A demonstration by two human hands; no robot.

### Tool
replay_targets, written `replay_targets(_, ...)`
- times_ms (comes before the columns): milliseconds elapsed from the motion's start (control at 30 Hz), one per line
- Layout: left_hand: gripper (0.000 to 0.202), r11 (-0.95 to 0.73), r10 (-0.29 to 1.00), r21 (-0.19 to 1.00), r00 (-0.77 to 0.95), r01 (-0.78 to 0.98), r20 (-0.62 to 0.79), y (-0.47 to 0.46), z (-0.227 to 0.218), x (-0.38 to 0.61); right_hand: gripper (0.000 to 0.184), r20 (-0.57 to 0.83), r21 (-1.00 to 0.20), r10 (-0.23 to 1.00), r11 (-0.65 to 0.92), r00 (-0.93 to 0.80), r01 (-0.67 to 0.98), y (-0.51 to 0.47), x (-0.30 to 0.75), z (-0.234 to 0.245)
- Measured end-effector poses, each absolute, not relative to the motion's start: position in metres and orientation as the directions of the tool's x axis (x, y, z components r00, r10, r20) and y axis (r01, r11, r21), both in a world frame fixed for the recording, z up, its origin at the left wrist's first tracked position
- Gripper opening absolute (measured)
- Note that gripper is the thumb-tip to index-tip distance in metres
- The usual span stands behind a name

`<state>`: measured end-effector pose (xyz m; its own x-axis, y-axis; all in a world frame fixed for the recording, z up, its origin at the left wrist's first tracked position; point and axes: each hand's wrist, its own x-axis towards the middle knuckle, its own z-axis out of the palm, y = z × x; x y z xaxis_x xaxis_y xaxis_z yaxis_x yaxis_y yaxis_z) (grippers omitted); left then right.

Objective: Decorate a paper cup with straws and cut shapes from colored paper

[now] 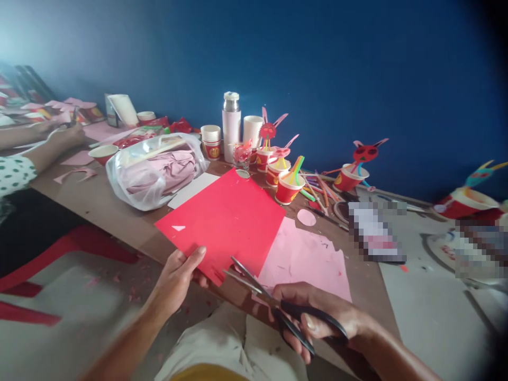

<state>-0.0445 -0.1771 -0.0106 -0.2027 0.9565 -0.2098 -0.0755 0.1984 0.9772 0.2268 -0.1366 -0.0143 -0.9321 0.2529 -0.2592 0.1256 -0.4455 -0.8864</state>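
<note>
A large sheet of red paper [234, 222] lies slantwise over the table's near edge, with a small pale scrap on it. My left hand [180, 270] pinches its near edge, thumb on top and fingers beneath. In my right hand [317, 317] is a pair of black-handled scissors [273, 302], fingers through the loops. The blades stand apart, their tips close to the sheet's near corner. Partly under the red sheet is pink paper [309, 259] with cut edges, and a pink paper circle [306, 217] lies just beyond it.
A plastic bag [154, 169] of pink paper sits at the left. Behind stand a flask [231, 127], stacked paper cups [210, 143] and a red cup with straws [289, 188]. Paper-cup figures [351, 177] and a phone [373, 233] are rightward. Another person's hands [65, 140] work at far left.
</note>
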Motion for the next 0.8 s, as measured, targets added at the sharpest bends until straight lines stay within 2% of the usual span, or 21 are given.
replay_targets(67,0.034,0.182,0.962,0.977,-0.187,-0.113,-0.201,-0.176,-0.013,-0.044,0.055,-0.287,-0.888,0.183,-0.418,-0.94,0.19,-0.136,0.228,-0.014)
replay_targets(133,0.033,0.175,0.965,0.976,-0.172,-0.131,-0.197,-0.175,-0.016,-0.043,0.053,-0.311,-0.895,0.163,-0.382,-0.936,0.231,-0.136,0.227,-0.013)
replay_targets(333,0.032,0.172,0.971,0.97,-0.134,-0.171,-0.196,-0.173,-0.018,-0.043,0.054,-0.36,-0.904,0.226,-0.326,-0.905,0.278,-0.139,0.221,-0.008)
replay_targets(567,0.03,0.178,0.967,0.965,-0.147,-0.191,-0.208,-0.173,-0.014,-0.042,0.054,-0.4,-0.895,0.209,-0.298,-0.893,0.331,-0.136,0.232,-0.004)
replay_targets(800,0.029,0.192,0.974,0.961,-0.081,-0.2,-0.211,-0.174,-0.02,-0.039,0.051,-0.371,-0.905,0.31,-0.332,-0.875,0.266,-0.138,0.222,-0.005)
